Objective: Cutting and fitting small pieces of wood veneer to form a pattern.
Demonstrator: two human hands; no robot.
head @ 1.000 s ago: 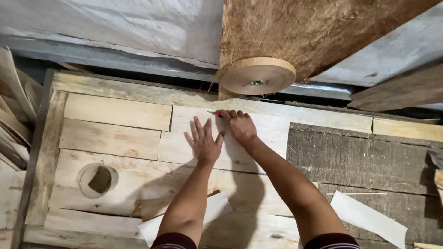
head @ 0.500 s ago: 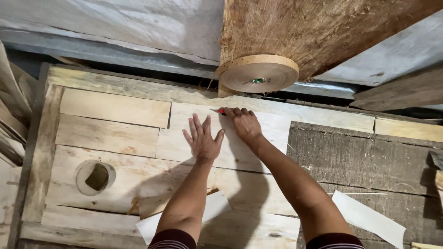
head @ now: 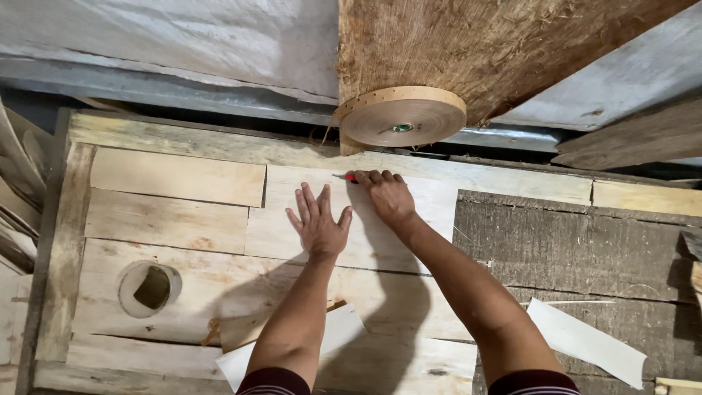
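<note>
Pale wooden boards make up the worktable [head: 168, 219], with a darker weathered plank [head: 570, 249] on the right. A roll of tan perforated tape [head: 404, 115] hangs above the veneer sheet [head: 292, 219]. The left hand [head: 319, 223] presses flat on that sheet, fingers spread wide. Just beside it, the right hand [head: 386, 196] is closed around a small red tool [head: 349, 177], perhaps a cutter, its tip on the sheet's upper edge.

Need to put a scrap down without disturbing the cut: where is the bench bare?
Bare boards lie left of the left hand, above the round hole, and on the dark panel right of the right hand. It is crowded under the tape roll and near the paper strips.
</note>
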